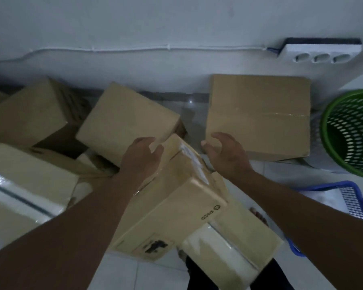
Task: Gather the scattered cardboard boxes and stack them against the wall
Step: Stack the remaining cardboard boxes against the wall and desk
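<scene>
One box sits flat on the floor at the far right, its back edge against the wall, which reads as the start of the stack. The right hand curls over that box's near-left corner, thumb on the side and fingers on top, apparently to square it up or steady it. The left hand reaches toward the far end of a long tilted box in the middle, its fingers loosely bent, touching or just short of it; a firm grip cannot be confirmed. Other boxes lie scattered at odd angles on the left, among them a tipped one near the wall, not yet gathered.

The long box carries a small printed logo that looks like "PICO", and a dark, unreadable label near its near end. A green basket stands far right.
</scene>
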`<state>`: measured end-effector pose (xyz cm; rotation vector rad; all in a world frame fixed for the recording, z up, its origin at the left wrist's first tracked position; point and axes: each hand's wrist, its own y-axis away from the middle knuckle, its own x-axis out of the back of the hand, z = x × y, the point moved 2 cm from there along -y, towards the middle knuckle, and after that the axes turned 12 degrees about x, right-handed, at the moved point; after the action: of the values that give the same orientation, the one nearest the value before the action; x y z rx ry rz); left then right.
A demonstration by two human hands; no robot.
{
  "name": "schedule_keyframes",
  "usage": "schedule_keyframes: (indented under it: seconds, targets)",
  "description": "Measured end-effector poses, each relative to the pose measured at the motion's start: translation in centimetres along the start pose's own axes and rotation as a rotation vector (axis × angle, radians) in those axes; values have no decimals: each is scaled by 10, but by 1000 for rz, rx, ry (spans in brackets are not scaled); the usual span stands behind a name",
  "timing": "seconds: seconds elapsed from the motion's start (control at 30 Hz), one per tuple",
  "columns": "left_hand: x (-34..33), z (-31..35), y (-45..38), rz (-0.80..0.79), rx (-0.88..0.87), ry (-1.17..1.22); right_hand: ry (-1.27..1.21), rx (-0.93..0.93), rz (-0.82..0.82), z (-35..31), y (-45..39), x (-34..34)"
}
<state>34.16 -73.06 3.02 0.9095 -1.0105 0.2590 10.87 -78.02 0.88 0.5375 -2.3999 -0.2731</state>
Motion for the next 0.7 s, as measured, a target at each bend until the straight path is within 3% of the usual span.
schedule_keyframes:
  seconds: [0.23, 0.4, 0.6, 0.7]
  targets:
    - [1, -110, 5, -83, 216, 59, -8, -111, -288, -41, -10, -43]
    - [-22, -160, 26, -124, 310, 115, -124, -251, -355, -40, -12, -59]
    - [-44, -182, 41, -255, 526, 245, -206, -285, -395, -42, -4, -63]
    - [-50, -187, 39, -298, 553, 299, -191, -285, -418, -46, -2, -62]
